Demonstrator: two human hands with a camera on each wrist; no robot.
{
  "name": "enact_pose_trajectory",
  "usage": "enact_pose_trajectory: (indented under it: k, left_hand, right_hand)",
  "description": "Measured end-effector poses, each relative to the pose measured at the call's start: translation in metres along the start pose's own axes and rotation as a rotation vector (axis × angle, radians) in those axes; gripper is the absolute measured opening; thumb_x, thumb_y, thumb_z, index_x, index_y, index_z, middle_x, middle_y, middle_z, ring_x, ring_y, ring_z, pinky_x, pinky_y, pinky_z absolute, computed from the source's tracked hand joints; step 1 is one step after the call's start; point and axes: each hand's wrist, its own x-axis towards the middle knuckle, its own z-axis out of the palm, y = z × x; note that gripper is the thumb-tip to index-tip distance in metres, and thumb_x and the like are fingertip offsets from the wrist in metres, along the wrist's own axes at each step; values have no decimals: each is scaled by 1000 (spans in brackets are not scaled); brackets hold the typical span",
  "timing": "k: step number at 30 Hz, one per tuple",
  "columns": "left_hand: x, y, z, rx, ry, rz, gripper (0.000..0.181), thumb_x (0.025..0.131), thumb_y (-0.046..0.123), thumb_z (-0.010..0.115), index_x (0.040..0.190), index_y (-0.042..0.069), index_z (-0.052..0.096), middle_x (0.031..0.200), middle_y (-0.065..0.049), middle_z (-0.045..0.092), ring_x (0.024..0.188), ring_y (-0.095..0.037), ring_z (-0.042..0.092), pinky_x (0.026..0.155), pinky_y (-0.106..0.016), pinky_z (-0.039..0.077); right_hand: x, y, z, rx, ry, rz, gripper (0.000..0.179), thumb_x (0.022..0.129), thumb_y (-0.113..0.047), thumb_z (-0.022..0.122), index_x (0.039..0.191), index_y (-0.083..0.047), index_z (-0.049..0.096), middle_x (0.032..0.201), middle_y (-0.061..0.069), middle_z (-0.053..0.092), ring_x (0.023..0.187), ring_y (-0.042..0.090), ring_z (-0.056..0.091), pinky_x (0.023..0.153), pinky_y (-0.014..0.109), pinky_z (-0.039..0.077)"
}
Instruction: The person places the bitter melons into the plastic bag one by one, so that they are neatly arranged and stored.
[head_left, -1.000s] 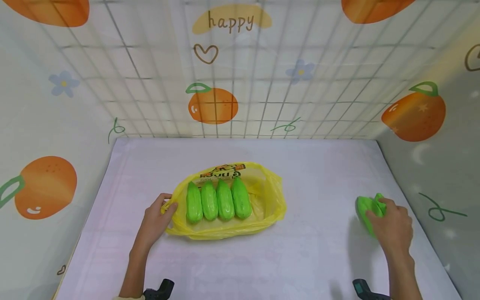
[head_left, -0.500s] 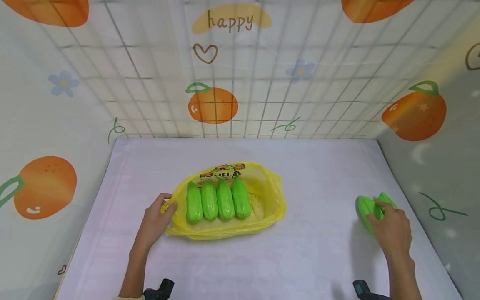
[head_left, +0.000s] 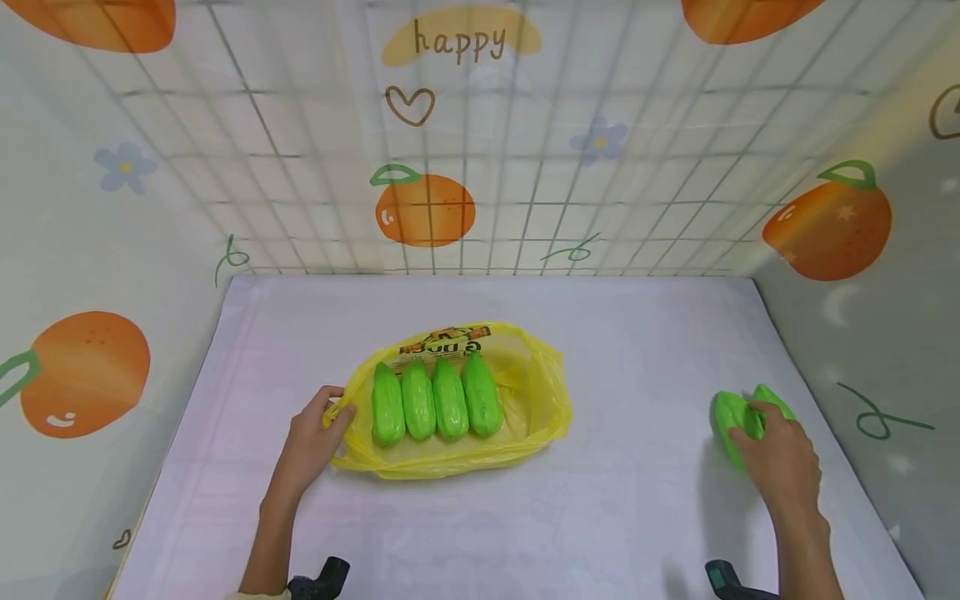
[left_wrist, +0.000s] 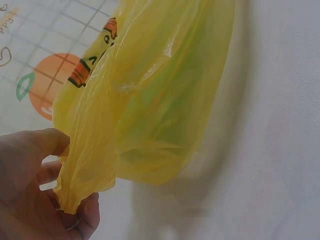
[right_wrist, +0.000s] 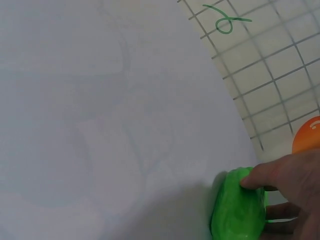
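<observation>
A yellow plastic bag lies mouth up on the table, left of centre in the head view. Several long, glossy green vegetables, narrower at the far end, lie side by side in it. My left hand pinches the gathered left edge of the bag; the left wrist view shows the thumb and fingers around the bunched plastic. Far to the right, my right hand grips a shiny green lobed thing, its thumb over the near side. The palm and fingers partly hide it, and I cannot tell its kind.
The white table runs back to a cloth-covered wire grid wall printed with oranges. Side walls close in the left and right, the right one near my right hand. A black device shows by each forearm.
Over the last second the green thing in my right hand has turned slightly, showing more of its right lobe. My left hand and the bag hold still.
</observation>
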Motion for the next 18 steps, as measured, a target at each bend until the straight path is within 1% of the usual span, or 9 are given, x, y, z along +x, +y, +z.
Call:
enact_pose_trajectory:
  k: [7, 18]
  left_hand:
    - [0, 1, 0, 9, -3, -9, 36, 101, 34, 55, 130, 13, 55, 120, -12, 66, 90, -24, 59, 81, -39, 48]
    - [-1, 1, 0, -3, -5, -4, 36, 101, 34, 55, 130, 13, 55, 118, -12, 66, 88, -23, 59, 80, -38, 47]
  right_hand:
    - [-1, 1, 0, 2, 6, -23, 62, 95, -16, 59, 147, 7, 34, 130, 45, 39, 112, 60, 42, 83, 68, 38]
    - [-1, -1, -2, 13, 7, -21, 61, 97, -17, 59, 146, 8, 34, 129, 45, 39, 113, 59, 41, 86, 69, 38]
